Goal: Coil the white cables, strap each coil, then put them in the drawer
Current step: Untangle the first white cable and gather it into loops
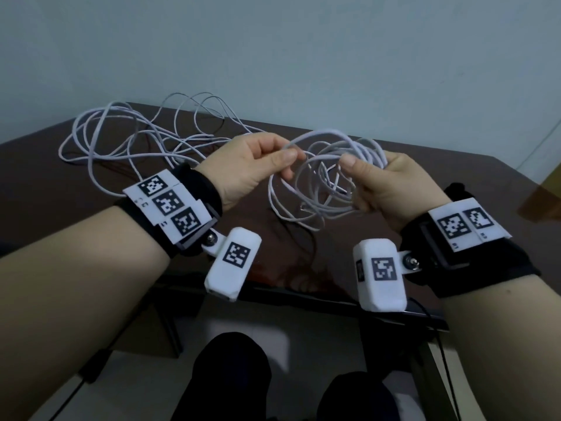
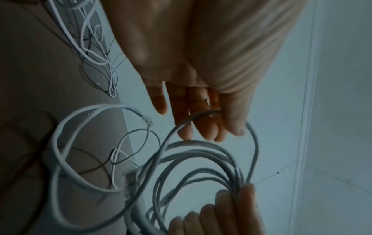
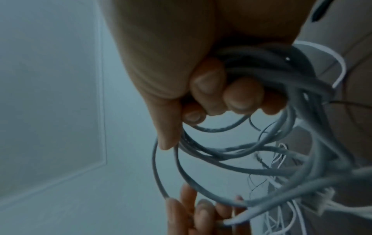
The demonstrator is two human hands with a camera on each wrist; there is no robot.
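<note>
A thick white cable (image 1: 326, 205) hangs in several loops above the dark brown table (image 1: 60, 183). My right hand (image 1: 382, 189) grips the gathered loops, fingers (image 3: 213, 92) curled round the bundle (image 3: 281, 76). My left hand (image 1: 258, 165) pinches one strand of the same cable between thumb and fingers, just left of the coil; in the left wrist view the strand (image 2: 193, 119) runs across those fingers (image 2: 203, 125). A clear plug (image 2: 147, 121) ends one loop. A thinner white cable (image 1: 127, 138) lies tangled on the table at the back left. No strap or drawer shows.
The table's front edge (image 1: 303, 294) runs just below my wrists, with my dark-trousered knees (image 1: 230, 375) under it. A pale blue-grey wall (image 1: 273, 56) stands behind the table. A wooden corner (image 1: 543, 199) shows at the far right.
</note>
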